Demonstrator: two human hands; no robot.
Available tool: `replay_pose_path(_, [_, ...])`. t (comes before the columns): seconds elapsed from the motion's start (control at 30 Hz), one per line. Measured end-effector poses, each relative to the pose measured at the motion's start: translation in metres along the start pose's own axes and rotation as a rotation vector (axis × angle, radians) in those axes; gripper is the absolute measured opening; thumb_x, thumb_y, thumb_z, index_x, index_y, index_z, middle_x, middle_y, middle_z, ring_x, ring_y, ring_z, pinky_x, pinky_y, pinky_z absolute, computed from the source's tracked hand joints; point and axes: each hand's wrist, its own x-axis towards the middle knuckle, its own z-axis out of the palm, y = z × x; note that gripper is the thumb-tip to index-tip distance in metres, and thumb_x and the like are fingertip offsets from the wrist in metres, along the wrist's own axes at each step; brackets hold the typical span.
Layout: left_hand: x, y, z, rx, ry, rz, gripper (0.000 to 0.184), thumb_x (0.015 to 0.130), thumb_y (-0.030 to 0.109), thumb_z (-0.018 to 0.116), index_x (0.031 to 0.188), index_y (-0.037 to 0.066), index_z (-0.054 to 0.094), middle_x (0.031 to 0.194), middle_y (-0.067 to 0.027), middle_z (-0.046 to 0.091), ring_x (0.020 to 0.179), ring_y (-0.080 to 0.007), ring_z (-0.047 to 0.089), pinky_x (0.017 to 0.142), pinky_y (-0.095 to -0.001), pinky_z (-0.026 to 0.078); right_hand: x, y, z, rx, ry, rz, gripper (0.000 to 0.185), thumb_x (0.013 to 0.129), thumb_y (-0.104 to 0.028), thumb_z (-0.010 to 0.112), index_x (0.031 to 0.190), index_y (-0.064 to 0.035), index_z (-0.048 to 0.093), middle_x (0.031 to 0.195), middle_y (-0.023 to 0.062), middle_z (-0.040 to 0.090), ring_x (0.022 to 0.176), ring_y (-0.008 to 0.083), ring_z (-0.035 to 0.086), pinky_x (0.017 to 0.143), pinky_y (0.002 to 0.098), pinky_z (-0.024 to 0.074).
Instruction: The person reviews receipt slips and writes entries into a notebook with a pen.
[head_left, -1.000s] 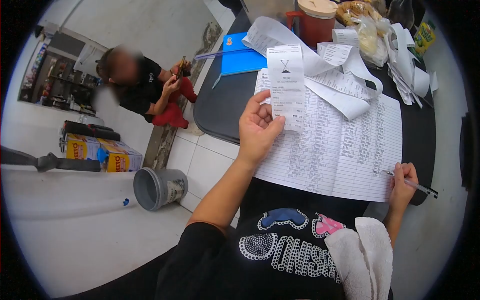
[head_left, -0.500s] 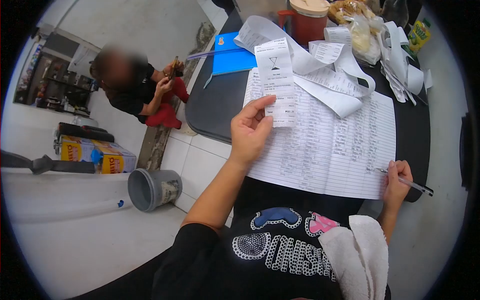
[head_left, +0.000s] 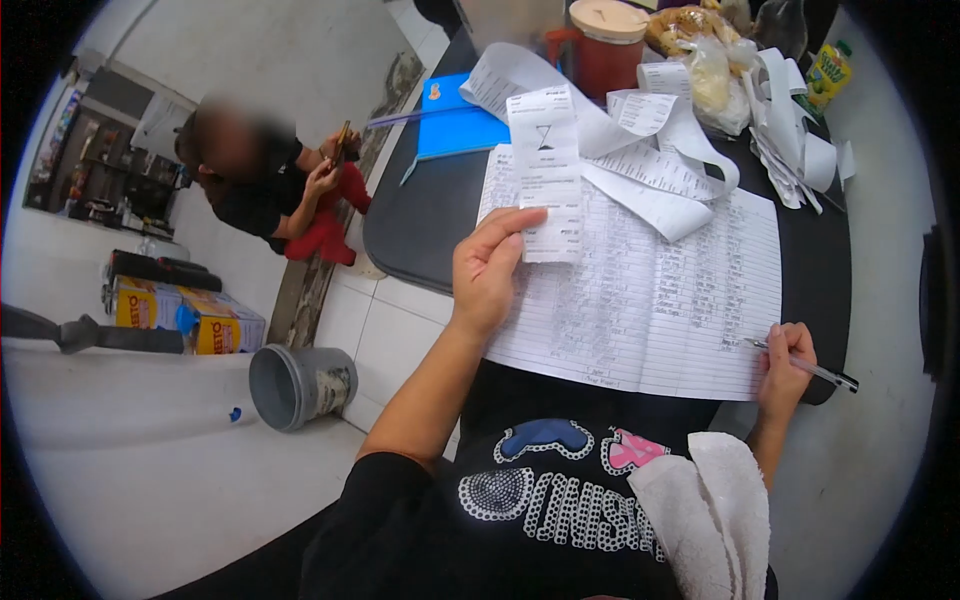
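Between thumb and fingers my left hand (head_left: 487, 270) pinches a printed receipt (head_left: 545, 160), raised above the left page of an open lined notebook (head_left: 715, 290). Handwritten columns cover much of both pages. At the right page's lower edge, my right hand (head_left: 785, 370) is closed around a clear pen (head_left: 825, 375), its tip close to the writing. A long curled paper strip (head_left: 650, 195) with print lies over the top of the notebook, behind the receipt.
A blue notebook (head_left: 460, 125), a red pitcher (head_left: 608, 50), bagged food (head_left: 710, 85), more paper strips (head_left: 790, 130) and a green-yellow pack (head_left: 828, 75) are on the black table (head_left: 410, 220). To the left are a seated person (head_left: 260, 180) holding a phone, a grey bucket (head_left: 300, 385) and boxes (head_left: 190, 315).
The receipt in my left hand has tilted and shifted a little. The whole view has moved slightly, so the table and notebook appear further left. My right hand still holds the pen.
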Motion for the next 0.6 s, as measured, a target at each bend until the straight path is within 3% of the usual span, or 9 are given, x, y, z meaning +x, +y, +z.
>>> replay_pose_path(0.23, [-0.002,0.0,-0.001,-0.082,0.037,-0.041,0.025,0.078,-0.006,0.043,0.098,-0.007,0.059,0.101,-0.0101,0.056,0.093,-0.0141,0.052,0.083,-0.0245,0.039,0.013,-0.041,0.011,-0.053,-0.033,0.3,0.01,0.082,-0.007,0.055,0.08,-0.0068,0.045,0.055,-0.0008,0.049,0.045,0.0032,0.041,0.042,0.0172,0.0289])
replay_pose_path(0.37, [-0.001,0.002,0.001,-0.217,0.032,-0.071,0.028,0.077,-0.009,0.042,0.1,-0.007,0.058,0.103,-0.0108,0.055,0.095,-0.0154,0.053,0.086,-0.0254,0.04,0.023,-0.039,0.017,-0.213,-0.026,0.281,0.02,0.081,-0.006,0.056,0.099,-0.0032,0.048,0.053,-0.0025,0.048,0.044,0.0033,0.042,0.042,0.0191,0.0315])
replay_pose_path(0.47, [-0.002,0.001,0.002,-0.126,0.04,-0.052,0.032,0.074,-0.015,0.042,0.101,-0.007,0.057,0.104,-0.0112,0.054,0.097,-0.0169,0.054,0.087,-0.026,0.041,0.027,-0.043,0.023,-0.22,-0.03,0.281,0.023,0.081,-0.006,0.056,0.102,-0.0022,0.049,0.054,-0.0024,0.048,0.046,0.0046,0.043,0.045,0.0196,0.034])
replay_pose_path(0.6, [-0.01,0.018,0.003,0.026,0.053,0.074,0.037,0.068,-0.02,0.045,0.101,-0.007,0.058,0.103,-0.011,0.053,0.096,-0.0172,0.054,0.084,-0.0263,0.043,0.03,-0.047,0.018,-0.582,-0.032,0.027,0.023,0.078,-0.004,0.059,0.1,-0.0017,0.053,0.067,0.0025,0.053,0.057,0.0088,0.048,0.053,0.0235,0.0393])
